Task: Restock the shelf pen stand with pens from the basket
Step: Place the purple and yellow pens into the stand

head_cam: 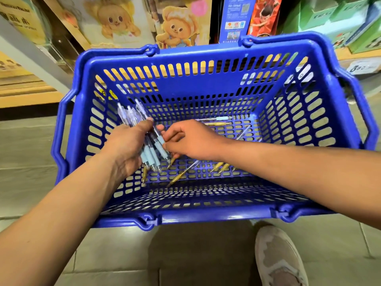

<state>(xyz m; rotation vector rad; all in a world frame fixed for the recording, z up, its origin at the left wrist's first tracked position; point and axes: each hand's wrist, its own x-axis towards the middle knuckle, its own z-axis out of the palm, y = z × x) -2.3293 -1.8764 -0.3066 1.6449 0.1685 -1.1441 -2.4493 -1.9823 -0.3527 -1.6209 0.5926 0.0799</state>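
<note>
Shop shelving stands behind a blue plastic basket set on a tiled floor; boxed goods and cartoon-printed packaging fill the upper background. No pen stand can be identified in this view.

Inside the basket, the left hand is closed around a bundle of clear pens with pale blue grips, fingers wrapped and thumb pressed over the barrels; the bundle points up and away from the person. The right hand reaches in from the right, its fingertips pinched at the bundle's grip end, apparently adding or straightening a pen; the exact contact is blurred.

Loose pens, several with gold-coloured grips, lie scattered on the basket floor, and a few more rest near the far wall.

Judgement: the task is at the gathering stage. One handful is collected but not yet carried to the shelf. The remaining loose pens are still to be picked up, and all placing into the stand is still outstanding.
</note>
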